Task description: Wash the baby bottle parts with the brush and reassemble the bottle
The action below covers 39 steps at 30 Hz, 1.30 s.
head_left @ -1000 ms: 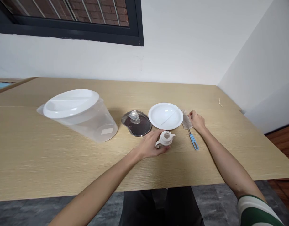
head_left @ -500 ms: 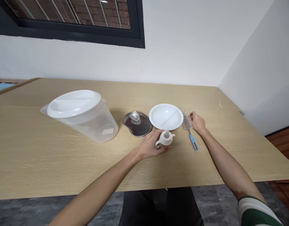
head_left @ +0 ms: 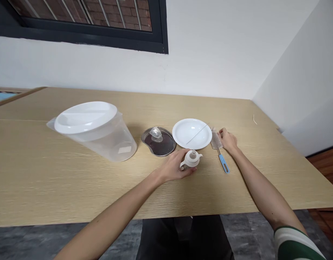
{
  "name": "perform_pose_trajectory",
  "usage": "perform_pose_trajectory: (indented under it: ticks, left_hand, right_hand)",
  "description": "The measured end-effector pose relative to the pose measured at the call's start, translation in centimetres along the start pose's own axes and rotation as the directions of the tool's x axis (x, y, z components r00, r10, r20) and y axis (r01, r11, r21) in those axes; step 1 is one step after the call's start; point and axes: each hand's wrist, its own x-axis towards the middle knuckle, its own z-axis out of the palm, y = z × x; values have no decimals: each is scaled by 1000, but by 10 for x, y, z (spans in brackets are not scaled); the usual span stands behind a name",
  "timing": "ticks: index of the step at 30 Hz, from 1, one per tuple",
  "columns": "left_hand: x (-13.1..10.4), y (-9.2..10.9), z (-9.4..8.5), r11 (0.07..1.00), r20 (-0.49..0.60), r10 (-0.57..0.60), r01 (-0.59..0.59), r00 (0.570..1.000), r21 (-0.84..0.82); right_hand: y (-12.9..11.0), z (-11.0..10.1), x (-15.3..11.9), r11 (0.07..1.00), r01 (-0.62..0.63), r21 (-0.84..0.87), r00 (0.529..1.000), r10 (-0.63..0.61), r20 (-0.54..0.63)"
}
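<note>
A small baby bottle [head_left: 193, 158] with a white handled collar and a pale teat stands upright in front of the plate. My left hand [head_left: 176, 166] is closed round its left side. To the right lies a bottle brush [head_left: 216, 140] with clear bristles and a blue handle [head_left: 224, 163] toward me. My right hand [head_left: 228, 139] rests on the table at the right of the bristles, fingers curled in a pinch; what is between them, if anything, is hidden. Behind the bottle, a white plate [head_left: 180, 136] has a thin wire-like stick [head_left: 197, 133] lying across it.
A kidney-shaped metal tray [head_left: 162, 148] holds a small clear plastic piece [head_left: 156, 133]. Farther left stands a large translucent pitcher [head_left: 112, 142] with a white lid [head_left: 86, 117]. A short pale strip [head_left: 254, 119] lies at the far right of the wooden table [head_left: 74, 187].
The view has shifted very slightly. Both hands, the bottle and the brush stay in the same places on the table.
</note>
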Motion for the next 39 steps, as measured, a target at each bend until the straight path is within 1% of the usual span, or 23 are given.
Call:
perform_pose_trajectory:
  ticks: [12, 22, 27, 30, 34, 39]
  left_hand:
    - [2, 4, -3, 1000, 15, 3, -3, 1000, -3]
    - [0, 1, 0, 1000, -38, 23, -23, 999, -14]
    - [0, 0, 0, 1000, -32, 13, -13, 999, -4]
    - [0, 0, 0, 1000, -60, 16, -16, 998, 1]
    - [-1, -1, 0, 999, -97, 27, -30, 995, -30]
    - [-2, -3, -1, 998, -108, 21, -28, 994, -64]
  right_hand:
    - [-3, 1, 1, 999, -48, -7, 999, 48, -22]
    - [-1, 0, -1, 999, -35, -14, 999, 35, -26]
    - [-2, 0, -1, 999, -48, -25, 999, 48, -17]
    - [-1, 0, -1, 998, -51, -31, 999, 51, -12]
    - [0, 1, 0, 998, -57, -23, 998, 57, 7]
    - [0, 2, 0, 999, -49, -12, 999, 49, 13]
